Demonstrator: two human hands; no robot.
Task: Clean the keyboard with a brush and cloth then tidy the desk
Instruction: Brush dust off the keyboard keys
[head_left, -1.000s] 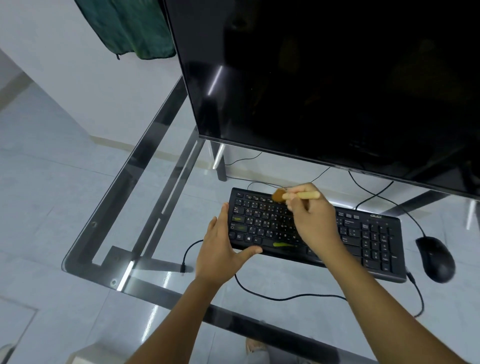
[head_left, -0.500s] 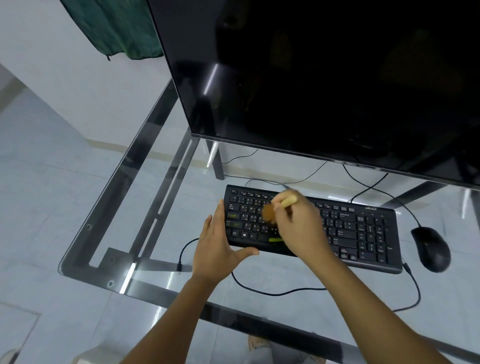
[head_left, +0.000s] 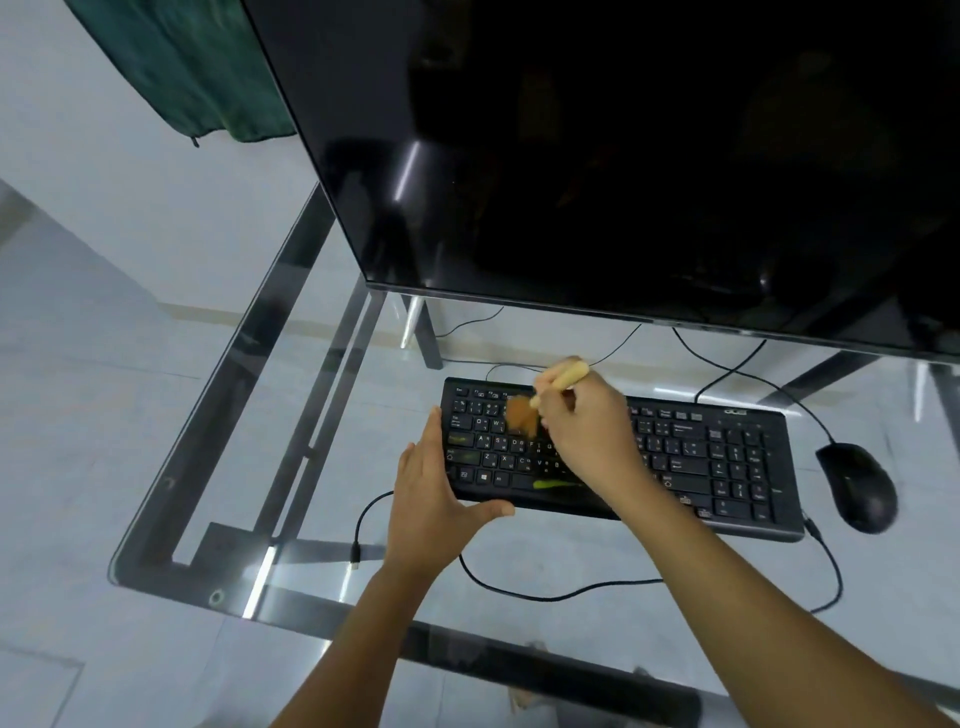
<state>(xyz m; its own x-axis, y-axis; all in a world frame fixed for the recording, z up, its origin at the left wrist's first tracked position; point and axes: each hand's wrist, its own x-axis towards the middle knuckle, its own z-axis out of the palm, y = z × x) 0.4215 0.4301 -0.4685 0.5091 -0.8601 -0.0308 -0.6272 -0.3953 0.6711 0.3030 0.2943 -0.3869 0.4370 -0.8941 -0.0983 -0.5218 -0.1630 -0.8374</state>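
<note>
A black keyboard (head_left: 727, 462) lies on the glass desk (head_left: 291, 415) below the monitor. My right hand (head_left: 592, 431) grips a small brush (head_left: 522, 415) by its pale wooden handle, with the brown bristles blurred over the upper-left keys. My left hand (head_left: 431, 499) clasps the keyboard's left end, fingers along the side edge and thumb under the front edge. Green smears mark the spacebar and some left keys. No cloth lies on the desk; a green fabric (head_left: 197, 67) hangs at the top left.
A large black monitor (head_left: 623, 156) overhangs the back of the desk. A black mouse (head_left: 857, 486) sits right of the keyboard. Black cables (head_left: 545, 595) loop across the glass in front, one ending in a loose plug near my left wrist.
The brush has swept from the keyboard's top edge down over the keys and now sits at the upper-left rows. My left hand has stayed on the keyboard's left end.
</note>
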